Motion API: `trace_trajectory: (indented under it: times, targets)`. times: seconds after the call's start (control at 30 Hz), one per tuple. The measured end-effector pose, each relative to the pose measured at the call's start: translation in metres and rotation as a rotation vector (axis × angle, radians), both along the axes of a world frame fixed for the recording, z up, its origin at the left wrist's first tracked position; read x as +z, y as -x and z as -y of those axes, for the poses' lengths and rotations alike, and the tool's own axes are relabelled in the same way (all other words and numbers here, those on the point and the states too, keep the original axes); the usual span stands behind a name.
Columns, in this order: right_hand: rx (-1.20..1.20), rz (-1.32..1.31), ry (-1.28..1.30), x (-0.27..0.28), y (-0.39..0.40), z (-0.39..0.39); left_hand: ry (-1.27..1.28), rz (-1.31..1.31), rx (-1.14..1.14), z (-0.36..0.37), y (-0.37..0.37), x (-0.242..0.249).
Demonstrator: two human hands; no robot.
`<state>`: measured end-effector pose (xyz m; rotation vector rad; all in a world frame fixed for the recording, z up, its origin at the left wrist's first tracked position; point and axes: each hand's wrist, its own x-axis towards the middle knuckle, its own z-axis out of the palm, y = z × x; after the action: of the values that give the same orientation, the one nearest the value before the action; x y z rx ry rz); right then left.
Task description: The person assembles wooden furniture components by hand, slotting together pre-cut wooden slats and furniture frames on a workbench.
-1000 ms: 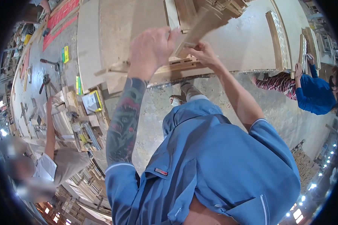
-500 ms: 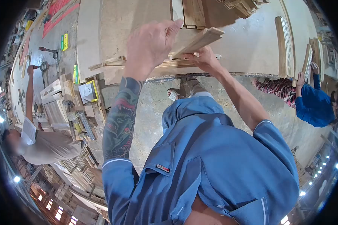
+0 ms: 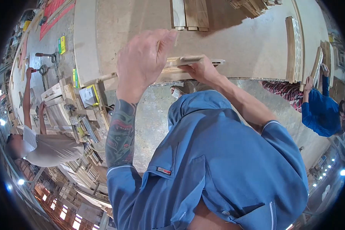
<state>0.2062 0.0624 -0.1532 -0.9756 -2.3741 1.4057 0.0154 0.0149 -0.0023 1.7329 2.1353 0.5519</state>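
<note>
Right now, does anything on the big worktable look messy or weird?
Yes, a bit: the pile of wooden slats at the top of the picture looks messy, with uneven ends poking out, while the three boards nearby lie neatly side by side. I see no spill.

L grip [image 3: 142, 63] raised, back to cam | R grip [image 3: 203, 69] curled | arms [image 3: 121, 134] fwd

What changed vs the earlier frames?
The wooden piece in the right hand has swung from a diagonal slant to appear foreshortened near the bench edge. The left hand has shifted slightly left and down in view. The right hand keeps its hold; no release visible. The boards beyond stayed put.
</note>
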Motion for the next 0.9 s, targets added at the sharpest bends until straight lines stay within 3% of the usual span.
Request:
trace_trajectory:
  times: [0.07, 0.1, 0.2, 0.33, 0.43, 0.47, 0.53, 0.57, 0.63, 0.67, 0.77, 0.83, 0.87, 0.9]
  targets:
    - [-0.154, -0.315, -0.051, 0.002, -0.002, -0.011, 0.03, 0.028, 0.019, 0.0, -0.002, 0.0]
    - [-0.155, -0.313, -0.054, 0.0, -0.002, -0.016, 0.028, 0.03, 0.017, 0.002, -0.003, 0.001]
    - [-0.211, 0.171, 0.05, -0.021, 0.013, -0.058, 0.028, 0.007, 0.021, 0.004, -0.006, 0.002]
    - [-0.132, 0.325, -0.034, -0.05, 0.038, -0.098, -0.042, 0.015, 0.019, 0.004, -0.008, 0.002]
    - [-0.684, 0.49, -0.326, -0.051, 0.045, -0.118, -0.028, 0.0, 0.029, 0.006, -0.008, -0.002]
    - [-0.685, 0.486, -0.327, -0.073, 0.05, -0.126, -0.038, -0.015, 0.038, 0.006, -0.008, -0.003]
    - [-0.978, 0.647, -0.747, -0.132, 0.058, -0.133, -0.026, -0.021, 0.045, 0.007, -0.009, -0.003]
    - [-0.981, 0.643, -0.748, -0.118, 0.058, -0.134, -0.016, -0.023, 0.05, 0.007, -0.01, -0.002]
    - [-0.873, 0.619, -0.21, -0.075, 0.055, -0.142, -0.034, -0.031, 0.052, 0.008, -0.01, -0.003]
    - [-0.871, 0.618, -0.215, -0.077, 0.046, -0.143, -0.042, -0.034, 0.05, 0.01, -0.01, -0.004]
    - [-0.967, -0.207, 0.127, -0.067, 0.017, -0.136, -0.072, -0.034, 0.044, 0.011, -0.008, -0.008]
    - [-0.821, -0.51, 0.362, -0.026, 0.0, -0.085, -0.02, -0.035, 0.055, 0.008, -0.008, -0.002]
    - [-0.809, -0.499, 0.37, -0.013, -0.007, -0.06, 0.039, -0.041, 0.043, 0.008, -0.008, 0.0]
    - [-0.509, -0.499, 0.401, -0.002, -0.012, -0.039, 0.043, -0.038, 0.057, 0.008, -0.007, -0.001]
